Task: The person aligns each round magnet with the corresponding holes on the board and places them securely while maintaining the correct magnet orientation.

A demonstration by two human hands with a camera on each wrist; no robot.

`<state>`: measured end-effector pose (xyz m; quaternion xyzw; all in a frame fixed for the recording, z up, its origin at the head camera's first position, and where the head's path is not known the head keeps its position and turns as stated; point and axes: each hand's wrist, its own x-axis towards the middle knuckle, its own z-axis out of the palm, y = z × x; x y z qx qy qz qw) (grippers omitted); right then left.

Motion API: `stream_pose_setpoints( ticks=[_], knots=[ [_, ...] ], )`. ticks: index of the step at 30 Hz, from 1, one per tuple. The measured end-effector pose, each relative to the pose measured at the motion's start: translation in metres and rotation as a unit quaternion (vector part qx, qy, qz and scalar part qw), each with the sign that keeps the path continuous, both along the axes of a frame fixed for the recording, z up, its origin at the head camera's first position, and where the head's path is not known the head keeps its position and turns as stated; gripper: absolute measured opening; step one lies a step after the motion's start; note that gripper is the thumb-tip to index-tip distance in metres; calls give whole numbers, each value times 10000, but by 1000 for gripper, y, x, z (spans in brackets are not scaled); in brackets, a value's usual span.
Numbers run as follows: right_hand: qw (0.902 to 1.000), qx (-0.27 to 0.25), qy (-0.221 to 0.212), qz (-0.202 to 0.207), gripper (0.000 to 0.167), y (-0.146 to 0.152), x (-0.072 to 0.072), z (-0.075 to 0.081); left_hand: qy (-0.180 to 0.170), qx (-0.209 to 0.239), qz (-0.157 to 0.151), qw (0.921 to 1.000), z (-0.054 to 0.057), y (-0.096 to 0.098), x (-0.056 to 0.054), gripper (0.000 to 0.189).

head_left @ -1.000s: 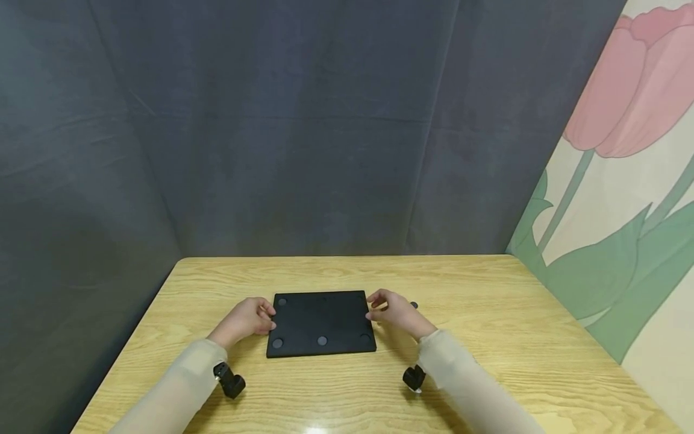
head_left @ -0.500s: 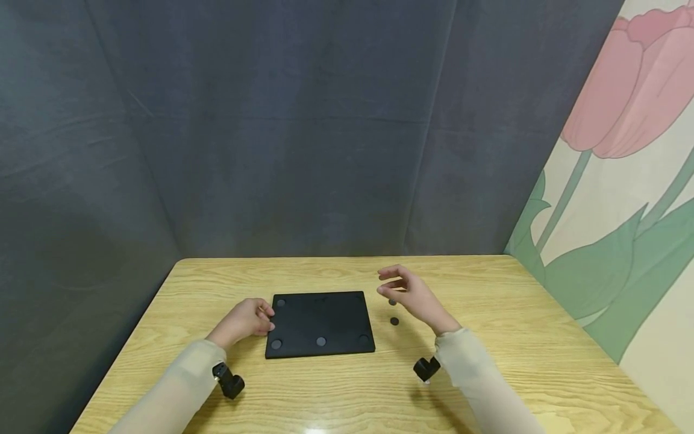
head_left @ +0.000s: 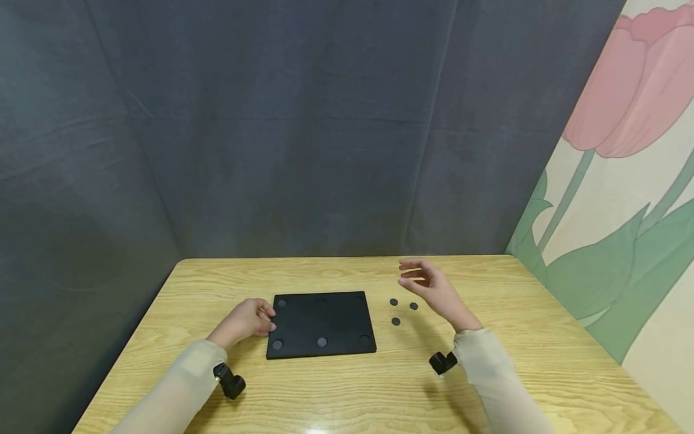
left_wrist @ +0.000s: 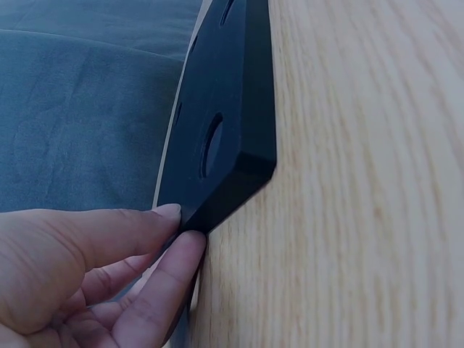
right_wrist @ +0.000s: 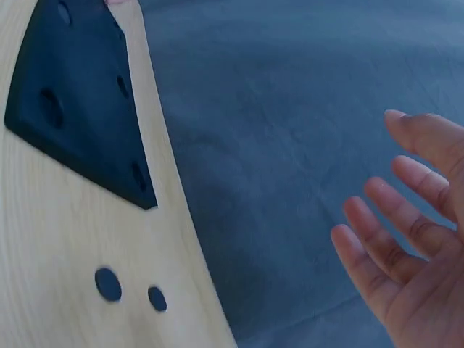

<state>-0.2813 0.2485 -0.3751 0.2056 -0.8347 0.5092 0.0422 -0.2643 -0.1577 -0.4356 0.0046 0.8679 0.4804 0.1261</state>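
Note:
A flat black rectangular board (head_left: 325, 316) with round recesses lies on the table. Grey discs fill some recesses along its left and near sides, while the right-hand ones look dark. My left hand (head_left: 246, 320) pinches the board's left edge, thumb and index finger at the side of the board (left_wrist: 255, 123) in the left wrist view. To the right of the board lie three small dark discs (head_left: 396, 322), two of those discs (right_wrist: 108, 284) showing in the right wrist view. My right hand (head_left: 436, 292) hovers beyond them with fingers spread, holding nothing.
The wooden table (head_left: 347, 398) ends at a dark curtain (head_left: 303, 150) behind and to the left. A wall with a tulip mural (head_left: 612, 259) borders its right side. A small black camera is strapped to each wrist.
My right hand has left the board's right edge and moved back and to the right, uncovering the loose discs. My left hand and the board stay where they were.

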Motion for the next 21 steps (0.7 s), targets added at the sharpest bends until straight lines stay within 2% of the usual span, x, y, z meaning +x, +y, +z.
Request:
stream_pose_setpoints(
  ticks=[9, 21],
  knots=[
    [9993, 86, -21, -375, 43, 17, -6, -15, -35, 52, 11, 10000, -1, 1, -1, 21],
    [9981, 466, -287, -296, 41, 27, -20, -43, 18, 43, -5, 10000, -1, 0, 0, 21]
  ],
)
